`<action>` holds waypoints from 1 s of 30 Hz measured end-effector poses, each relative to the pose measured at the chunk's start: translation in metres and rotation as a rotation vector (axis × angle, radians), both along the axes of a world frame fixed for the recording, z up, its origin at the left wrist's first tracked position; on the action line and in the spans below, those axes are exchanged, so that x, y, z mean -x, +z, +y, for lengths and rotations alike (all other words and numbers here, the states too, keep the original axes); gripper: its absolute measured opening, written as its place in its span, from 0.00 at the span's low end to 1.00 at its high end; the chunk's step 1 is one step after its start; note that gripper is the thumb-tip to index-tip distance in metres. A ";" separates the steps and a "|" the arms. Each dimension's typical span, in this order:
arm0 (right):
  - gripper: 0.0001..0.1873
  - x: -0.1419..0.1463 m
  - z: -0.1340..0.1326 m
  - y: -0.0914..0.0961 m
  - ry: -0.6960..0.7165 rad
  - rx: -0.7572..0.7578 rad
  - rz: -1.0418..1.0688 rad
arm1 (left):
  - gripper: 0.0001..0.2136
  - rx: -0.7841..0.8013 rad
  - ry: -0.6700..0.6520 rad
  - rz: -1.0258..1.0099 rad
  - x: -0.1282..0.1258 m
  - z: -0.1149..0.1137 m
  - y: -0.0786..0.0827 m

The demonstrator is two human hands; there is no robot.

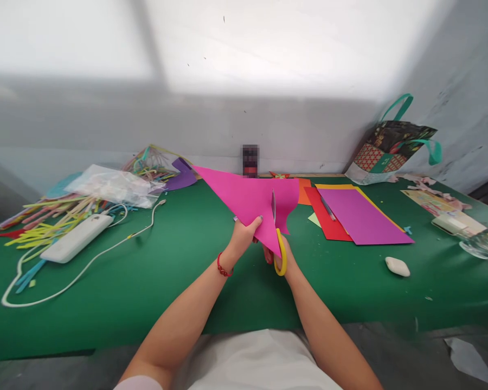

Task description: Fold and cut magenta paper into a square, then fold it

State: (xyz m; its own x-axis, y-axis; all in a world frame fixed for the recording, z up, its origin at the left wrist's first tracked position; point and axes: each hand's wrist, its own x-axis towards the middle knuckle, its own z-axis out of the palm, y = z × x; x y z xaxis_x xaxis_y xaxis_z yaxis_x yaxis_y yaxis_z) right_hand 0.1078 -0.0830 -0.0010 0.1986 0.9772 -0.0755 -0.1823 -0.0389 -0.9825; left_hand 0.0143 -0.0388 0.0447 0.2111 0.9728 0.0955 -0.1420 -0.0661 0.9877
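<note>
A bright pink sheet of paper is held up above the table, in front of me. My left hand grips its lower edge, thumb on top and the other fingers beneath. In my right hand are scissors with yellow handles, my fingers partly hidden behind the handle and the paper. One metal blade stands in front of the sheet, and a cut separates the left part from a curling strip on the right. The other blade is hidden behind the paper.
On the green table, a white power bank with a cable and a heap of coloured paper strips lie left. Right are purple sheets, a red sheet, a white eraser-like lump, a glass and a patterned bag.
</note>
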 end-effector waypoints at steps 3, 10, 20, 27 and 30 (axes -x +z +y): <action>0.20 0.000 -0.001 0.000 0.000 -0.019 -0.024 | 0.11 0.014 0.005 0.005 -0.001 -0.001 0.000; 0.18 0.000 -0.003 -0.002 -0.032 -0.020 -0.031 | 0.11 0.017 0.001 0.012 -0.002 -0.002 -0.001; 0.14 0.002 -0.005 0.002 -0.059 0.008 -0.018 | 0.10 0.029 0.008 -0.002 -0.002 -0.002 0.000; 0.13 0.002 -0.008 0.005 -0.050 0.036 -0.015 | 0.10 0.041 0.012 -0.003 -0.002 -0.003 0.002; 0.13 0.001 -0.009 0.005 -0.045 0.018 -0.034 | 0.10 0.043 0.016 -0.001 -0.003 -0.003 0.002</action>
State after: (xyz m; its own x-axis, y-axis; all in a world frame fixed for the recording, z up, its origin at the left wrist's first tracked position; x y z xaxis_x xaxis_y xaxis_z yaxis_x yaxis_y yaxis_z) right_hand 0.1071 -0.0916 0.0042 0.2446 0.9658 -0.0859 -0.1508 -0.0496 -0.9873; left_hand 0.0169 -0.0421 0.0467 0.1957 0.9792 0.0536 -0.1419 -0.0258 0.9895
